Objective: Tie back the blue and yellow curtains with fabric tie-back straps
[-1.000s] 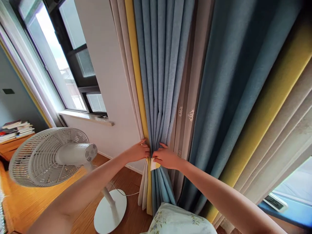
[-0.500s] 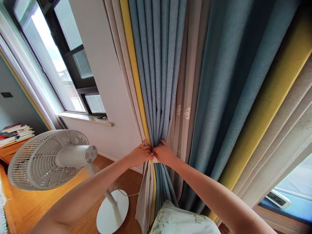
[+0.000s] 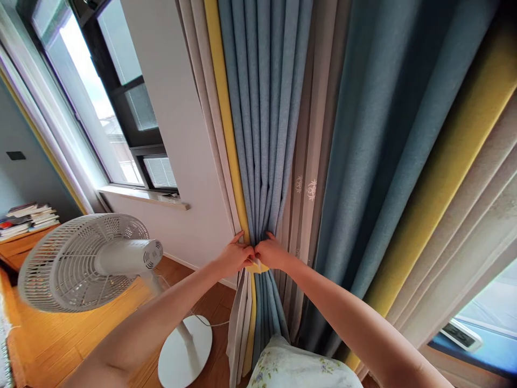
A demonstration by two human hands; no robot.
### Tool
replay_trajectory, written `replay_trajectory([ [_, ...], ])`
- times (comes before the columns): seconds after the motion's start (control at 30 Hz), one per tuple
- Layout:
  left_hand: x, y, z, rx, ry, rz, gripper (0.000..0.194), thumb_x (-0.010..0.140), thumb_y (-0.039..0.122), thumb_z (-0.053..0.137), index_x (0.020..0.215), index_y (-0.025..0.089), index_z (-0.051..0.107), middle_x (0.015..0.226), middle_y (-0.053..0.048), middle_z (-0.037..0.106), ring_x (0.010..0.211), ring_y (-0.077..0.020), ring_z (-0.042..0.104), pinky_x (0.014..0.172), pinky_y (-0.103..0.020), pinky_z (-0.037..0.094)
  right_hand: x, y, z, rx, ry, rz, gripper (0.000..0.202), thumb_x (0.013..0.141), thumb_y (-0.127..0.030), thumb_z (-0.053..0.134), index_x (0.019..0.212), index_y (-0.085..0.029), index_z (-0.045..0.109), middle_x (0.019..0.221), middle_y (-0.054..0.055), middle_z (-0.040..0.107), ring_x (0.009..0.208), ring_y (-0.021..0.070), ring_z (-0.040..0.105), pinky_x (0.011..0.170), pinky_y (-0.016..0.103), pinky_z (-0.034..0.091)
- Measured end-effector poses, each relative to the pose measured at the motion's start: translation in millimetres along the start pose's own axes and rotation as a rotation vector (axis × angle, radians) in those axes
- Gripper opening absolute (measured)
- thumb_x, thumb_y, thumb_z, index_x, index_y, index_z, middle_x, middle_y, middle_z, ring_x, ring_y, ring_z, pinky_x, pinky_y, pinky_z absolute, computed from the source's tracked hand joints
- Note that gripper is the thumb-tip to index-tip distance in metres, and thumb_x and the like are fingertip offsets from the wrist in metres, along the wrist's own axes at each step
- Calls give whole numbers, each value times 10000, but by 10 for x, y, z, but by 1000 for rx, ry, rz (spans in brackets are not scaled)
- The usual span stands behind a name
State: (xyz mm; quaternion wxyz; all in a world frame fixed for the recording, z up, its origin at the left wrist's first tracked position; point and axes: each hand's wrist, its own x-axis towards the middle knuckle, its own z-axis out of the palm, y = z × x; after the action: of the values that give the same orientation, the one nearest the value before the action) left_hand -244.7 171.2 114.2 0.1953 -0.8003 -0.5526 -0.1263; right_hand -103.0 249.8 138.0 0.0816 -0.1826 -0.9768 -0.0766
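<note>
A long curtain of blue, yellow and beige panels is gathered into a narrow waist in front of me. Around that waist runs a yellow and whitish curtain tieback, showing just under my fingers. My left hand pinches the tieback from the left, its index finger stretched up along the yellow stripe. From the right, my right hand closes on the band, with one finger lying against the blue folds. Both hands meet at the front, and their fingertips partly hide the tieback's ends. Below it the curtain flares out again.
A white standing fan is at the left, its round base on the wooden floor. More blue and yellow curtain hangs at the right. Behind stand a window and stacked books. A small digital clock sits lower right.
More of the tieback's yellow now shows below my fingers, and its front part has shifted. Both hands stay at the curtain's waist, and the view has turned slightly left.
</note>
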Motion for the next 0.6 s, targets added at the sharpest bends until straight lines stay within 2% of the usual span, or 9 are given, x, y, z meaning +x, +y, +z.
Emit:
replay_trajectory([
  [0.07,5,19,-5,-11,1,1,85,733,290,577,750,208,568,667,54,645,698,-125,594,1039,-447,133,-6,12,-12,20,-17,-11,253,780,-186,421,729,-206,668,692,37,663,758,187,600,948,423,184],
  [0.3,11,102,-61,-49,54,-33,105,743,333,557,716,247,610,718,52,641,795,-131,571,1029,-454,147,-50,-17,3,85,86,37,191,800,-247,442,857,-165,605,710,45,659,745,191,603,940,417,192],
  [0.47,52,145,-60,-102,84,-136,223,688,366,605,809,199,521,619,56,616,685,-128,585,1023,-422,194,-65,-42,-23,110,99,64,149,784,-225,459,821,-164,590,746,45,661,751,187,605,928,399,221],
  [0.6,86,151,-21,-74,110,-189,264,667,387,608,777,194,465,587,49,603,623,-141,585,997,-426,233,-59,-29,-4,116,115,62,158,774,-204,459,852,-165,591,775,53,665,785,191,605,937,400,223],
])
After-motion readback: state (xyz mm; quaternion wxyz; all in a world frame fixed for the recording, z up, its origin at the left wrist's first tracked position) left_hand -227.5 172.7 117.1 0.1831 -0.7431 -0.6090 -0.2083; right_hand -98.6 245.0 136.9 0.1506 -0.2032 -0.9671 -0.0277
